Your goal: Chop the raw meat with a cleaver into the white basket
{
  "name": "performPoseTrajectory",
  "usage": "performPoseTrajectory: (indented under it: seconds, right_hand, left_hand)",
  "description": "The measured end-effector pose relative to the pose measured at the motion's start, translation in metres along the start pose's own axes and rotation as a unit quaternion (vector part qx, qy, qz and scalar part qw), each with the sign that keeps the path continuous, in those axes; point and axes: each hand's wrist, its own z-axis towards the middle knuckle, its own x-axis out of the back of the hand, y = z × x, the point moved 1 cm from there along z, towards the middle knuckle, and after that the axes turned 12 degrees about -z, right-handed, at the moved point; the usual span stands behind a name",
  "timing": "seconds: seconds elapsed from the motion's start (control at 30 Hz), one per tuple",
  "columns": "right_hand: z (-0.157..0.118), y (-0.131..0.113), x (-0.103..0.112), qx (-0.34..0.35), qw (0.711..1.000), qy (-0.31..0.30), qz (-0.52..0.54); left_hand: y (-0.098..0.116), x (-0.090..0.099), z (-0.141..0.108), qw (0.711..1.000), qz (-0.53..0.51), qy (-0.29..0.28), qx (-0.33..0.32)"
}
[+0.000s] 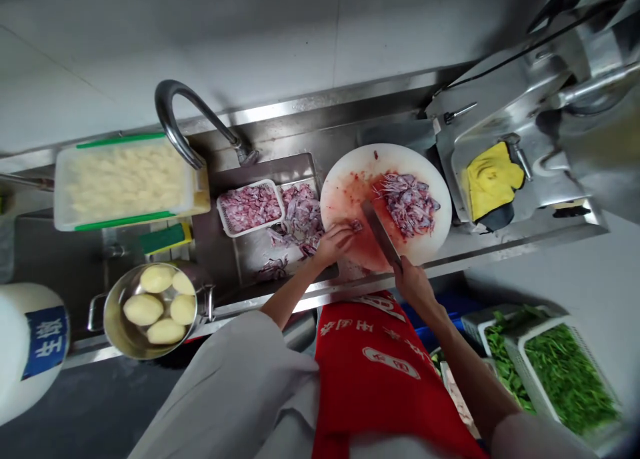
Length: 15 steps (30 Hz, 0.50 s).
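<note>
In the head view a round white cutting board (334, 179), stained red, lies across the counter by the sink. My right hand (413, 282) grips the handle of a kitchen knife (383, 235), whose wide blade slants over the board. At the board's left side my left hand (336, 240) has its fingers closed at a small piece of purplish meat (356, 225), left of the blade. A heap of purplish-red raw meat pieces (410, 205) sits on the board's right half. More of this meat (303, 219) lies in the sink, beside a white basket (229, 229) of smaller pieces.
To the left stand a lidded plastic box (65, 185) with pale contents, a curved faucet (175, 112) and a metal pot (113, 312) of peeled potatoes. Yellow gloves (493, 179) lie at right. Crates of greens (570, 372) are low on the right.
</note>
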Motion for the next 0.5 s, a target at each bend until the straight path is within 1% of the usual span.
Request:
performPoseTrajectory:
  seconds: [0.07,0.13,0.2,0.27,0.33,0.37,0.4,0.43,0.5]
  right_hand:
    - [0.002,-0.014,0.004,0.005,1.0,0.001,0.008]
    - [0.007,-0.032,0.011,0.016,0.999,0.018,0.029]
    - [0.015,-0.049,0.019,0.032,0.997,0.048,0.057]
    - [0.024,-0.061,0.026,0.041,0.992,0.084,0.082]
    - [0.035,-0.07,0.027,0.048,0.989,0.107,0.093]
    - [0.041,-0.072,0.025,0.052,0.989,0.105,0.09]
    - [0.047,-0.074,0.023,0.058,0.99,0.094,0.082]
    - [0.053,-0.076,0.019,0.067,0.992,0.079,0.07]
    - [0.065,-0.077,0.013,0.082,0.994,0.055,0.046]
  left_hand:
    - [0.006,0.009,-0.007,0.993,0.015,0.111,0.032]
    - [0.008,0.015,-0.014,0.979,0.03,0.195,0.056]
    - [0.008,0.02,-0.018,0.967,0.035,0.241,0.073]
    - [0.006,0.021,-0.019,0.96,0.033,0.269,0.075]
    - [0.004,0.019,-0.016,0.959,0.038,0.271,0.068]
    - [0.003,0.016,-0.014,0.963,0.041,0.259,0.063]
    - [0.002,0.011,-0.01,0.97,0.042,0.234,0.058]
    - [0.001,0.005,-0.006,0.978,0.038,0.196,0.054]
    - [-0.002,-0.009,0.002,0.994,0.019,0.096,0.045]
